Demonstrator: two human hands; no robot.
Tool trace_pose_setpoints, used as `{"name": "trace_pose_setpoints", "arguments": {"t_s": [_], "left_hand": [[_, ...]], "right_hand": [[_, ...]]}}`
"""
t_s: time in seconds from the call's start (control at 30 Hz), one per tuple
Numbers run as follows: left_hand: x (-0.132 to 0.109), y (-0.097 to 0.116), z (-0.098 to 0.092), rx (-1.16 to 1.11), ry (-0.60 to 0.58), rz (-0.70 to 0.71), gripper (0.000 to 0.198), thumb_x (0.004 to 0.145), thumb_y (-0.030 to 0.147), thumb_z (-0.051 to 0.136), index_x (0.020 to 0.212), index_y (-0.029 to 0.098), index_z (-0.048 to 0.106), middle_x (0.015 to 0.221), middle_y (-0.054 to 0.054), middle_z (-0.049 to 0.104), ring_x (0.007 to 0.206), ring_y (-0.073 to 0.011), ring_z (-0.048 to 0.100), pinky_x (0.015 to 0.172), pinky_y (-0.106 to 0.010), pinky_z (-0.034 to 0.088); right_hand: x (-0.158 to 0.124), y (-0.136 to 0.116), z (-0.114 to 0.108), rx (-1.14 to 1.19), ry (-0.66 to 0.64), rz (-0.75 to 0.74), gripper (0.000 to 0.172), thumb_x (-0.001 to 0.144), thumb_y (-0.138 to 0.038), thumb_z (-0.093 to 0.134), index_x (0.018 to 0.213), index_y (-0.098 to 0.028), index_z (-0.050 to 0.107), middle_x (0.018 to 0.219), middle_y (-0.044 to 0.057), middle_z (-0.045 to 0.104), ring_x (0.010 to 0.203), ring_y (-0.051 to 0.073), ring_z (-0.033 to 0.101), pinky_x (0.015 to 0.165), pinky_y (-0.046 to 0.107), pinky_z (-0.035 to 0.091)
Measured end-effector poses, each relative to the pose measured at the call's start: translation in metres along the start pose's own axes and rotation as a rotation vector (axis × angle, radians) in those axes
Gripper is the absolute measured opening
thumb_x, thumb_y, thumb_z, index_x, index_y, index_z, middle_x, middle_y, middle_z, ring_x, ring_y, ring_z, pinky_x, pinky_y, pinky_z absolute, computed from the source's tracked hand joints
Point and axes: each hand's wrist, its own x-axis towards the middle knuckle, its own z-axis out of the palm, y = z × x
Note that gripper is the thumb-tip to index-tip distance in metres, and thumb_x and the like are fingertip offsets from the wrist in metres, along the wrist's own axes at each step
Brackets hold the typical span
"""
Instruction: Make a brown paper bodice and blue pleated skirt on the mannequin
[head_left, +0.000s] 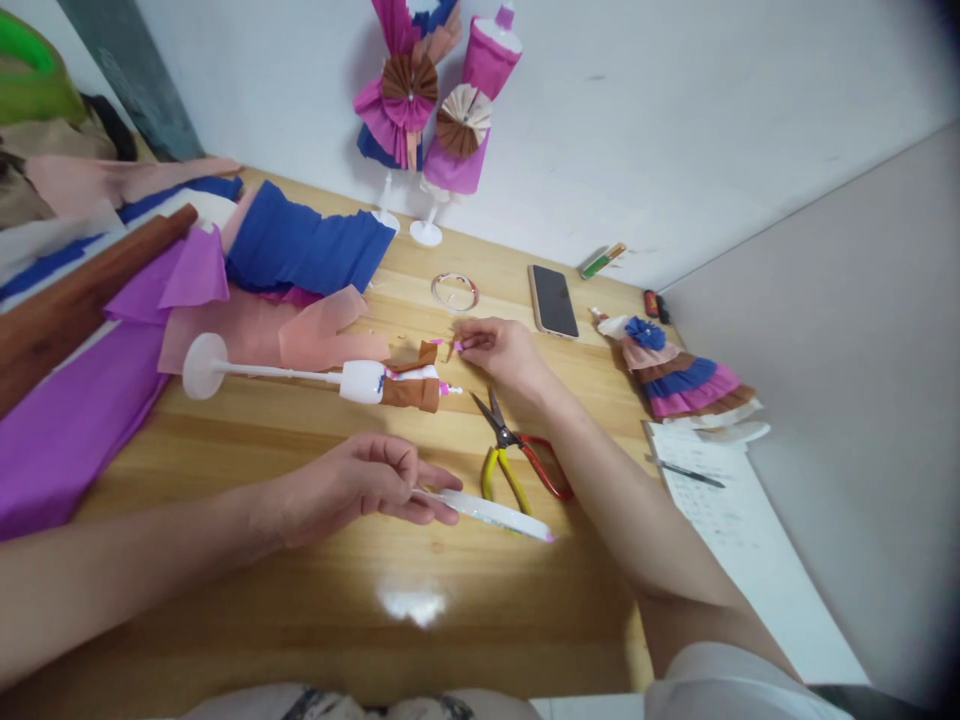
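Note:
My left hand [367, 485] is closed, its thumb and forefinger pinching one end of a slim white object with a pink tip [499, 515]; I cannot tell its exact kind. Farther up the table, my right hand [499, 350] has its fingertips pressed together at a small pink scrap [459, 346]. Left of that lies a white mini dress-form stand [363, 381] on its side, partly wrapped in brown crepe paper [409, 393]. Scissors [514, 445] with one yellow and one red handle rest below my right wrist, blades parted.
Blue crepe paper [307, 240] and purple sheets [82, 430] pile up at left. Two decorated dress forms [454, 130] stand by the wall. Behind my right hand are a tape ring [455, 292] and a phone [553, 300]. A layered paper dress [694, 385] and written paper [720, 500] lie at right.

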Motion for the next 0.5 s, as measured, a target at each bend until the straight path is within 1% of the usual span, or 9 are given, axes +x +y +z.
{"name": "trace_pose_setpoints", "arguments": {"t_s": [0.07,0.13,0.23,0.37,0.43,0.5], "left_hand": [[0.000,0.002,0.001,-0.001,0.011,-0.010,0.023,0.058,0.013,0.078,0.056,0.014,0.056,0.102,-0.013,0.077,0.095,-0.0247,0.075,0.088,-0.028,0.051],[0.001,0.002,0.001,-0.014,0.015,-0.026,0.020,0.057,0.013,0.078,0.057,0.013,0.058,0.104,-0.011,0.077,0.093,-0.0248,0.076,0.085,-0.027,0.052],[0.001,0.001,0.001,-0.039,0.008,-0.041,0.018,0.056,0.013,0.078,0.057,0.012,0.060,0.106,-0.010,0.076,0.090,-0.0251,0.076,0.083,-0.027,0.052],[0.000,0.001,0.000,-0.040,0.004,-0.058,0.021,0.055,0.012,0.080,0.056,0.012,0.059,0.106,-0.010,0.076,0.089,-0.0240,0.076,0.088,-0.029,0.052],[-0.001,0.000,0.000,-0.039,0.006,-0.054,0.022,0.054,0.012,0.081,0.056,0.012,0.059,0.104,-0.010,0.076,0.089,-0.0242,0.076,0.088,-0.029,0.051],[-0.001,0.000,-0.001,-0.039,0.005,-0.051,0.022,0.054,0.012,0.081,0.056,0.012,0.059,0.104,-0.011,0.076,0.090,-0.0244,0.076,0.087,-0.028,0.051]], "right_hand": [[0.004,-0.011,0.008,0.026,-0.071,-0.048,0.029,0.065,-0.009,0.065,0.093,-0.014,0.074,0.086,0.006,0.073,0.078,0.017,0.068,0.078,0.030,0.057],[0.007,-0.020,0.014,0.019,-0.149,-0.124,0.026,0.065,-0.009,0.064,0.088,-0.014,0.073,0.087,0.005,0.071,0.078,0.016,0.066,0.075,0.028,0.055],[0.016,-0.028,0.018,-0.088,-0.240,-0.287,0.028,0.064,-0.005,0.060,0.086,-0.016,0.073,0.089,0.004,0.067,0.075,0.014,0.062,0.071,0.026,0.051],[0.026,-0.031,0.021,-0.227,-0.295,-0.459,0.032,0.065,0.000,0.051,0.081,-0.017,0.073,0.086,0.005,0.067,0.078,0.015,0.061,0.074,0.026,0.048],[0.027,-0.030,0.023,-0.261,-0.301,-0.502,0.031,0.066,0.001,0.049,0.076,-0.017,0.072,0.083,0.005,0.067,0.080,0.016,0.062,0.076,0.027,0.047],[0.026,-0.028,0.025,-0.293,-0.277,-0.518,0.030,0.067,0.001,0.048,0.072,-0.018,0.071,0.080,0.005,0.067,0.079,0.016,0.062,0.077,0.028,0.046]]}}
